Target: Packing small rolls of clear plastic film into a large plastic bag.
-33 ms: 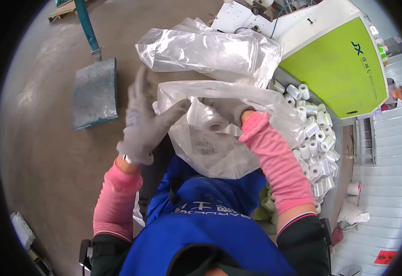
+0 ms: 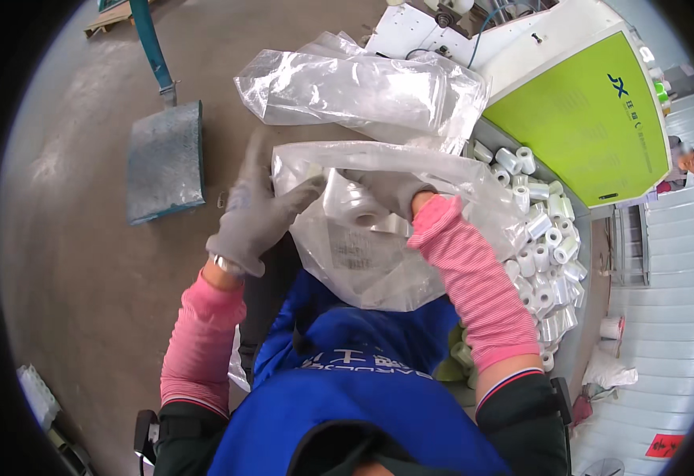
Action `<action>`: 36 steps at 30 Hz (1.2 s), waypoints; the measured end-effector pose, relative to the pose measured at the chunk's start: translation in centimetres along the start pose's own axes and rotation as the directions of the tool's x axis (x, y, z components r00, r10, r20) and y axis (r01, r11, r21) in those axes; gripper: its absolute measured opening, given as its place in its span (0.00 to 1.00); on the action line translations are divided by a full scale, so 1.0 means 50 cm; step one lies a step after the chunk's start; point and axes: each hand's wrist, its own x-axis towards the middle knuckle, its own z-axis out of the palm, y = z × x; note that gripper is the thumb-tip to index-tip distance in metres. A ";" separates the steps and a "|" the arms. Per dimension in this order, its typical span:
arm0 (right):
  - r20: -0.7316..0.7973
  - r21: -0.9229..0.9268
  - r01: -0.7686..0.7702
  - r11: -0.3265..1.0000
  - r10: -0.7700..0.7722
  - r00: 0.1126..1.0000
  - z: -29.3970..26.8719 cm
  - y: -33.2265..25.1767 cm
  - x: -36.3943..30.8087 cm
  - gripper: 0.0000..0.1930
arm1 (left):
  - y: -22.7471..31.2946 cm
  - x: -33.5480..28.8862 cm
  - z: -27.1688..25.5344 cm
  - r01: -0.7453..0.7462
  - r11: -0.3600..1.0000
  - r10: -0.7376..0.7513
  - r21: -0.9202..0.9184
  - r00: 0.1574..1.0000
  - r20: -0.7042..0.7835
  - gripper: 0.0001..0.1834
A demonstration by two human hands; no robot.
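Observation:
A clear plastic bag (image 2: 363, 282) lies across my lap, its mouth spread at the top. My left hand (image 2: 255, 218), in a grey glove, is at the bag's left edge. Its fingers stretch away from me, somewhat blurred, and the thumb reaches right to the bag's mouth. My right hand (image 2: 394, 190), also gloved, is inside the mouth, closed around a roll of clear film (image 2: 353, 205); the bag and the roll partly hide its fingers. More rolls may lie in the bag, but the plastic blurs them.
Another clear bag (image 2: 355, 87) lies just beyond. To the right, a grey bin (image 2: 587, 297) holds many small film rolls (image 2: 544, 255). A green-and-white machine (image 2: 577, 119) stands behind it. A metal plate on a teal post (image 2: 166, 163) stands left. A person (image 2: 684, 163) is at far right.
My left hand has tilted slightly to the right, its fingers moving toward the bag. My right hand and the roll have shifted a little left.

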 end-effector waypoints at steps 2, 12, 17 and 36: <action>0.002 -0.427 0.256 0.867 -0.283 0.959 0.019 -0.011 0.037 0.35 | -0.049 0.020 0.002 0.280 0.960 -0.281 0.024 0.953 0.113 0.24; -0.256 -0.031 0.023 0.999 -0.030 0.966 0.080 -0.050 0.094 0.33 | -0.041 0.058 0.031 0.378 0.795 -0.290 -0.475 0.924 0.250 0.16; 0.047 -0.118 0.049 0.992 -0.043 0.998 0.044 -0.021 0.082 0.23 | -0.054 0.066 0.041 0.375 0.845 -0.267 -0.381 0.913 0.307 0.20; -0.804 0.088 -0.283 0.955 0.236 0.546 -0.110 0.240 -0.309 0.39 | -0.086 0.112 0.119 0.313 0.941 -0.228 -0.131 0.868 0.441 0.30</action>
